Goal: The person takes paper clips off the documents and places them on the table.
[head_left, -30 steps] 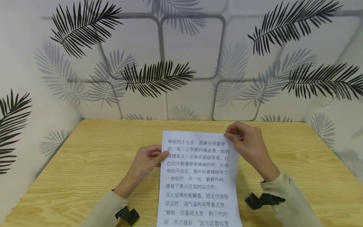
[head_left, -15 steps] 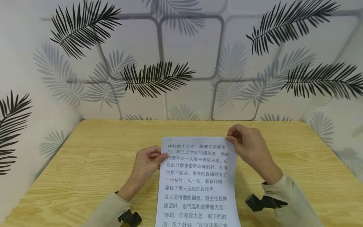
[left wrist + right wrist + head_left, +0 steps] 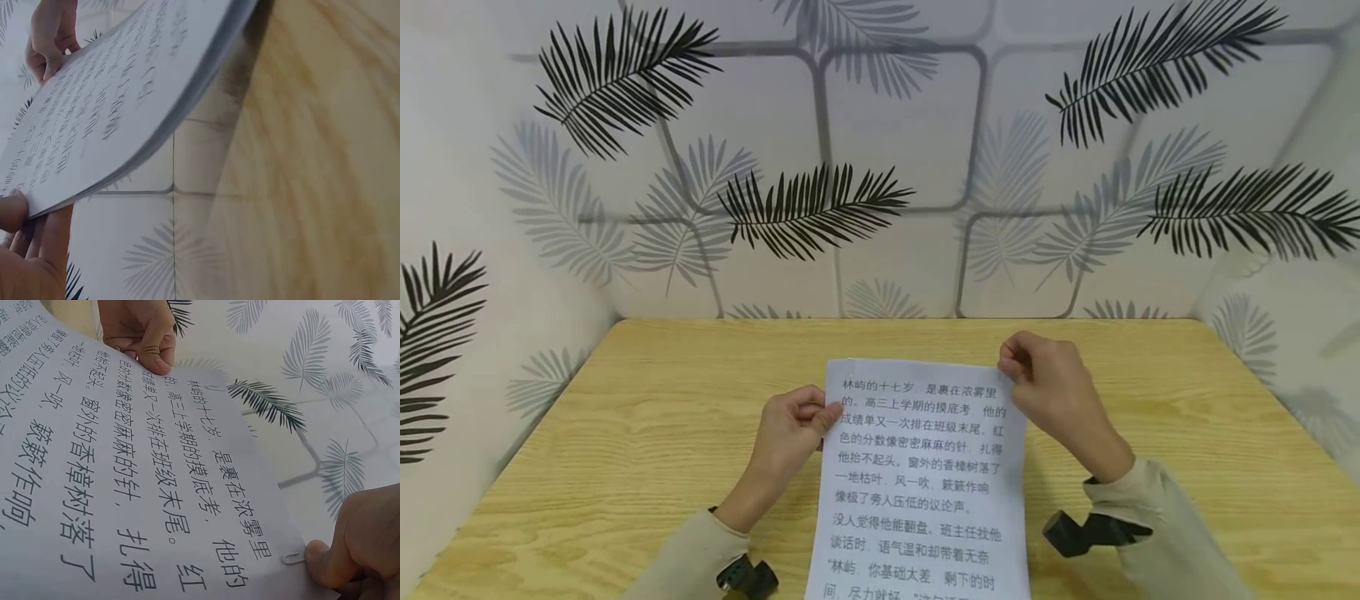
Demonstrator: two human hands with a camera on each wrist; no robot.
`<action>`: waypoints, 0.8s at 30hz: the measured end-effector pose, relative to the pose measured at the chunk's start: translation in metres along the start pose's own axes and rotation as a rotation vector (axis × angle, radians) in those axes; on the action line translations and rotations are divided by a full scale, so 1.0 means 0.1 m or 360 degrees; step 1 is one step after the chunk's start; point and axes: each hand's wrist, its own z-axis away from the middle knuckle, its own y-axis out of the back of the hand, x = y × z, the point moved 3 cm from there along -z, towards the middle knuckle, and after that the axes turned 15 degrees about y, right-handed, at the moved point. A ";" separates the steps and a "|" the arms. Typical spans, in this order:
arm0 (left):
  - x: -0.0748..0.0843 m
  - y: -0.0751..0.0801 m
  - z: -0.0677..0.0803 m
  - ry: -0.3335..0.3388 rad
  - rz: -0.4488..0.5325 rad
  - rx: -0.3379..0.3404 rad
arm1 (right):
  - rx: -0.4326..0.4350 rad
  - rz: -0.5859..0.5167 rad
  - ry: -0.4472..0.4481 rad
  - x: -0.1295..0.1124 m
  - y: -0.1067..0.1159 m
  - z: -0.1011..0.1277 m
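A stack of white printed paper sheets [image 3: 917,475] stands tilted up in front of me, its text facing me. My left hand [image 3: 796,419] grips the stack's left edge, thumb on the front and fingers behind. At the top right corner is my right hand [image 3: 1051,379]. In the right wrist view its thumb and fingers pinch the outer end of a wire paper clip [image 3: 291,558] at the stack's edge. Another paper clip [image 3: 215,388] sits on the top edge near the left corner. The layered sheet edges show in the left wrist view, curving [image 3: 181,112]. The stack's bottom lies outside the head view.
A light wood-grain table [image 3: 655,425] spreads under and around the hands. Behind it rises a wall [image 3: 895,258] with a leaf pattern. Dark wrist cameras [image 3: 747,577] are strapped over the sleeves.
The stack's top edge has come down a little and leans slightly left. My right hand has dropped a little with it, its thumb now at the corner's edge. The left hand keeps its grip.
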 end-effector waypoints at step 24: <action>0.02 0.13 -0.08 0.0247 0.0205 -0.0272 | 0.0143 -0.0030 -0.0002 0.04 0.00 -0.03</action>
